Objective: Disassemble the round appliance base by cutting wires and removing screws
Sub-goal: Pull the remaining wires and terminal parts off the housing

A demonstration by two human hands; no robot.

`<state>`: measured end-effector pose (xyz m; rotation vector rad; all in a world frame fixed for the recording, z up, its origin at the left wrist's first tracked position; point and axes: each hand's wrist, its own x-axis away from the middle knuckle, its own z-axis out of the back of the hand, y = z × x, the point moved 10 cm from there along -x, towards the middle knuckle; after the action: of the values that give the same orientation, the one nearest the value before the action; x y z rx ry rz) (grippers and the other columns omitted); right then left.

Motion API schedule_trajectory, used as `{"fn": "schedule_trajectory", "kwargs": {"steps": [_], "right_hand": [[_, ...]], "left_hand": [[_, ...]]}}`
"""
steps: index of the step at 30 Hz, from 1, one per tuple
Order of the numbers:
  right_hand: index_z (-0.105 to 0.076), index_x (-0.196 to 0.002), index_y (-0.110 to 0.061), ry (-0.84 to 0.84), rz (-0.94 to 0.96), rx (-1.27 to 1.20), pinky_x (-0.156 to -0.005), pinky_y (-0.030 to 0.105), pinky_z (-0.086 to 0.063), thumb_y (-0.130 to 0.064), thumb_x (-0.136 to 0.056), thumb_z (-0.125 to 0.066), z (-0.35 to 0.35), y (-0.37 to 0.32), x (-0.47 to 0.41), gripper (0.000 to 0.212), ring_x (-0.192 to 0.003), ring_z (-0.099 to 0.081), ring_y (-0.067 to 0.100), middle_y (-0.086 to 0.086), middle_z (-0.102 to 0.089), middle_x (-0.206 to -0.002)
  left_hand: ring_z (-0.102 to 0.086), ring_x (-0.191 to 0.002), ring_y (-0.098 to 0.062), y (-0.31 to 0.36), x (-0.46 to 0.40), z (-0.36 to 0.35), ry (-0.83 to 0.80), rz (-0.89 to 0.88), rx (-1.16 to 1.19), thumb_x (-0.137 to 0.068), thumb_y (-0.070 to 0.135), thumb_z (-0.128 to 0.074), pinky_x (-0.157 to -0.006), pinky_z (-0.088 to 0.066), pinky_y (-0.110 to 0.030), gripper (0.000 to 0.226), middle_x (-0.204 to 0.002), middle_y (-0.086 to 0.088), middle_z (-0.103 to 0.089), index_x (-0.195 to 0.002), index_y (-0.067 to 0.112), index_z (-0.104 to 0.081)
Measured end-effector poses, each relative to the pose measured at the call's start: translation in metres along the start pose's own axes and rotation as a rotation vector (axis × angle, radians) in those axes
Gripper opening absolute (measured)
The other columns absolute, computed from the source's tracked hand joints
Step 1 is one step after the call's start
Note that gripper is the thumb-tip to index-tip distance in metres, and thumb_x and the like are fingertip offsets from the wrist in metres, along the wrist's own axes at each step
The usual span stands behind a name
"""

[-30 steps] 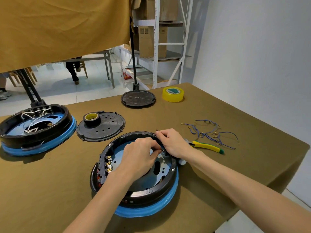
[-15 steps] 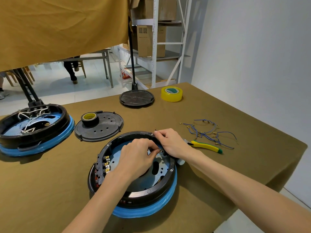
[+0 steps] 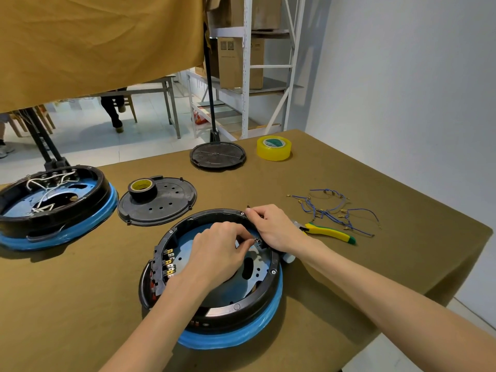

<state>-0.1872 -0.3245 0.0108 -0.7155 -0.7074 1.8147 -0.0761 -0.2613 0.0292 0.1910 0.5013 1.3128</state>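
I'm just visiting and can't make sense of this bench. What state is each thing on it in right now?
Near base: cover off, inside exposed, no loose wires visible.
Far base: open, white wires inside.
Loose cover: flat on the table, a dark tape roll on it.
Cutters: lying unused.
Blue wires: loose pile on the table.
Yellow tape: on its side, untouched.
Left hand: fingers pinching a small part inside the near base.
Right hand: fingers curled at the rim.

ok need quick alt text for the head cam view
Both hands, left hand and right hand, work at a small part inside the open round appliance base on a brown table; yellow-handled cutters and cut blue wires lie right.
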Motion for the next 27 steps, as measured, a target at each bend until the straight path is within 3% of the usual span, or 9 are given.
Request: {"fn": "schedule_trajectory", "kwargs": {"steps": [4,11,14,23,27], "right_hand": [[-0.049,-0.066,-0.007,-0.005,-0.008,0.001,-0.054,0.026,-0.027,-0.034,-0.109,-0.042,-0.0001,0.0007,0.0001,0.051,-0.054,-0.033,0.009,-0.003,-0.043,-0.059],[-0.044,-0.061,-0.018,-0.002,-0.019,0.003,-0.051,0.024,-0.027,-0.033,-0.109,-0.043,0.0002,-0.0001,0.0005,0.050,-0.052,-0.035,0.007,-0.011,-0.042,-0.050],[-0.041,-0.060,-0.019,-0.005,-0.019,0.020,-0.053,0.028,-0.026,-0.033,-0.109,-0.043,0.0002,-0.0022,0.0007,0.050,-0.053,-0.032,0.009,-0.008,-0.038,-0.053],[-0.048,-0.070,-0.001,-0.012,-0.016,0.015,-0.059,0.035,-0.027,-0.032,-0.110,-0.041,0.0016,-0.0060,0.0040,0.051,-0.062,-0.032,0.015,0.004,-0.041,-0.063],[-0.051,-0.071,-0.001,-0.018,-0.018,0.011,-0.059,0.033,-0.029,-0.034,-0.110,-0.040,0.0013,-0.0047,0.0035,0.052,-0.060,-0.035,0.013,0.002,-0.044,-0.062]], "left_hand": [[-0.059,-0.089,-0.006,0.0013,0.0013,0.0037,0.041,-0.019,-0.020,-0.098,0.044,-0.061,-0.079,-0.051,-0.037,0.014,-0.094,0.023,-0.064,-0.104,0.040,-0.072],[-0.060,-0.088,-0.006,0.0018,0.0026,0.0046,0.052,-0.018,-0.032,-0.098,0.045,-0.061,-0.079,-0.052,-0.038,0.013,-0.090,0.023,-0.062,-0.103,0.039,-0.072],[-0.061,-0.093,-0.008,-0.0001,0.0014,0.0026,0.020,0.000,-0.018,-0.099,0.046,-0.059,-0.082,-0.052,-0.038,0.015,-0.098,0.021,-0.067,-0.105,0.039,-0.072],[-0.054,-0.082,-0.005,0.0081,0.0028,0.0092,0.064,-0.073,-0.044,-0.099,0.040,-0.063,-0.071,-0.047,-0.032,0.011,-0.087,0.023,-0.056,-0.101,0.038,-0.073],[-0.058,-0.087,-0.005,0.0046,0.0023,0.0086,0.053,-0.048,-0.019,-0.098,0.042,-0.063,-0.077,-0.053,-0.037,0.011,-0.092,0.022,-0.061,-0.102,0.039,-0.073]]}}
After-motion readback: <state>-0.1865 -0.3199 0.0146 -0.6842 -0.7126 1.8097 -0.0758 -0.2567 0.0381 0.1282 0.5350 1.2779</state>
